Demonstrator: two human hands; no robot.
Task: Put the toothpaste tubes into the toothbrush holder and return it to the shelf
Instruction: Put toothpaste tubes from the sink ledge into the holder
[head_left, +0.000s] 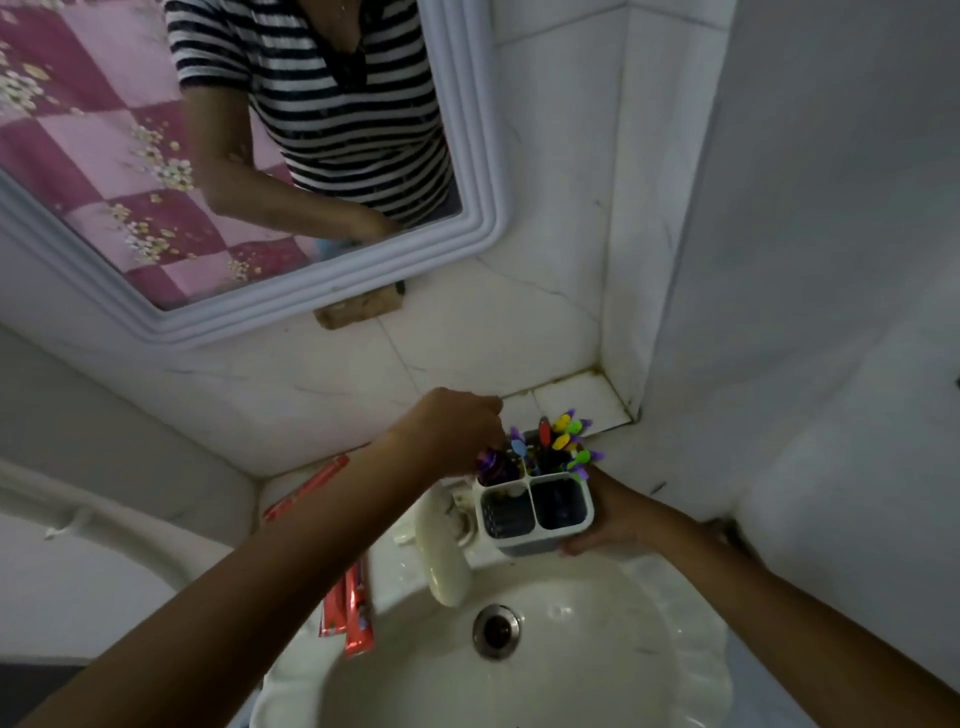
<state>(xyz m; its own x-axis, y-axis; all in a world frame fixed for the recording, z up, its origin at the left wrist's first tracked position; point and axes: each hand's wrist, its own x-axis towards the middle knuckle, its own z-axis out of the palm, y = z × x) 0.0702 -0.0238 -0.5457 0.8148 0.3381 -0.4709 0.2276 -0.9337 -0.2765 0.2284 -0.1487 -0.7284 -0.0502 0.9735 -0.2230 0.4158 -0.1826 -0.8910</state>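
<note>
The sink (597, 649) is filling the lower part of the view, and the person is standing over it with both arms reaching forward. The toothbrush holder (535, 506) is being held above the back rim of the sink, just in front of the tiled corner. The right hand (618, 514) is wrapping it from the right side and from below, so this grip is closed on the holder. Its two near compartments are looking empty, while the far ones are carrying coloured toothbrushes (563, 441).

The left hand (457, 431) is hovering over the far left compartment, with its fingers curled down among the brushes. I cannot tell if this grip is pinching something or is loose.

The toothpaste tubes (348, 605) are lying on the left rim of the sink, partly hidden under the left forearm. Their long axis is running from near to far, roughly along this forearm. They are lying to the left of the holder and nearer to the person, well apart from it. In my judgement the left hand is the free one and also the nearer one, so it should be coming back and down to take a tube.
</note>
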